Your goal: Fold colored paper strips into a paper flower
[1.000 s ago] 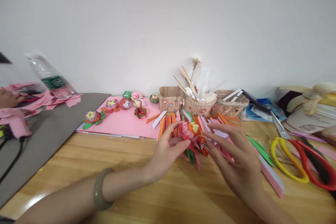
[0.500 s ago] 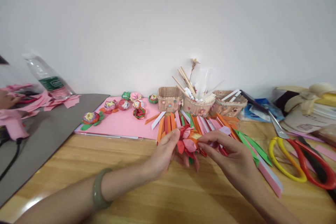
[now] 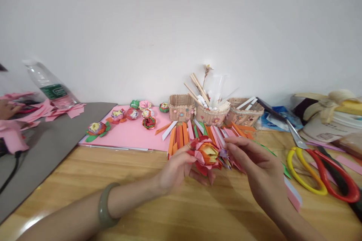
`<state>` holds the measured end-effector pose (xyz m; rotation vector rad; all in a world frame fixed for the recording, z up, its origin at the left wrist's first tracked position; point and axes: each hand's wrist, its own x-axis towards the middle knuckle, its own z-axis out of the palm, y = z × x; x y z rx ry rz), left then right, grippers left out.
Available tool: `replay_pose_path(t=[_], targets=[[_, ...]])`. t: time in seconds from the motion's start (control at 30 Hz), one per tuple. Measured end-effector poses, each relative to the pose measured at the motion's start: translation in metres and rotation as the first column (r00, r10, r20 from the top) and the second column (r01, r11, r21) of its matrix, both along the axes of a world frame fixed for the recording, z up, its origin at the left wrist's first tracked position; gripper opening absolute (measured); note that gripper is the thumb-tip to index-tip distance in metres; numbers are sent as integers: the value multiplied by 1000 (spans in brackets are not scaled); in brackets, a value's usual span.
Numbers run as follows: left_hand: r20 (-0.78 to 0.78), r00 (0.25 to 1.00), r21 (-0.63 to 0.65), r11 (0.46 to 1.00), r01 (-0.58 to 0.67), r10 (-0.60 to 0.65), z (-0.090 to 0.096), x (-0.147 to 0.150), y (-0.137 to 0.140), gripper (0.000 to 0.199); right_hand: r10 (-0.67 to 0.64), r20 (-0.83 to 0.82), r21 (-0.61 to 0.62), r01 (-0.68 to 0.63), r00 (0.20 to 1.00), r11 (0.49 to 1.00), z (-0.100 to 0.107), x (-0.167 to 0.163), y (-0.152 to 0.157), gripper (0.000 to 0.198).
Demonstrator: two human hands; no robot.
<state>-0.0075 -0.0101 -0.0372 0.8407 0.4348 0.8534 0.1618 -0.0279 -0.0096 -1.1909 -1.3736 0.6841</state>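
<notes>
Holds a red, pink and yellow paper flower in the left hand, over the middle of the desk, with the right hand narrowed close by its right edge, unclear if gripping anything. Has yellow-and-red-handled scissors lying at right and coloured paper strips just beyond the flower. Has, farther back, small blossoms on a pink sheet at left and woven baskets before the far wall.
</notes>
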Motion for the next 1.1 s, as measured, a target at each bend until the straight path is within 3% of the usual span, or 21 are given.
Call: replay_pose_path(t=[0.17, 0.33, 0.53, 0.67, 0.8, 0.97, 1.1], targets=[[27, 999, 0, 1000, 30, -30, -5, -1, 2, 28, 60, 55, 44, -63, 997, 997, 2, 0, -2, 8], [52, 999, -1, 1000, 1, -1, -5, -1, 1, 28, 79, 227, 185, -122, 971, 975, 8, -2, -9, 13], [-34, 984, 16, 984, -176, 177, -4, 4, -2, 39, 123, 450, 130, -202, 885, 971, 8, -8, -9, 17], [-138, 950, 7, 960, -281, 279, -12, 4, -3, 43, 100, 464, 152, -190, 880, 970, 1, -9, -6, 10], [-211, 914, 95, 938, -333, 346, -18, 2, -1, 39, 110, 460, 163, -206, 881, 965, -3, -8, -5, 8], [-197, 914, 110, 934, -339, 355, -18, 3, -2, 42, 130, 424, 78, -180, 896, 981, -2, -10, -4, 8], [-185, 922, 61, 940, -336, 341, -15, 5, -3, 42, 63, 464, 131, -139, 883, 982, -4, -10, -3, 8]])
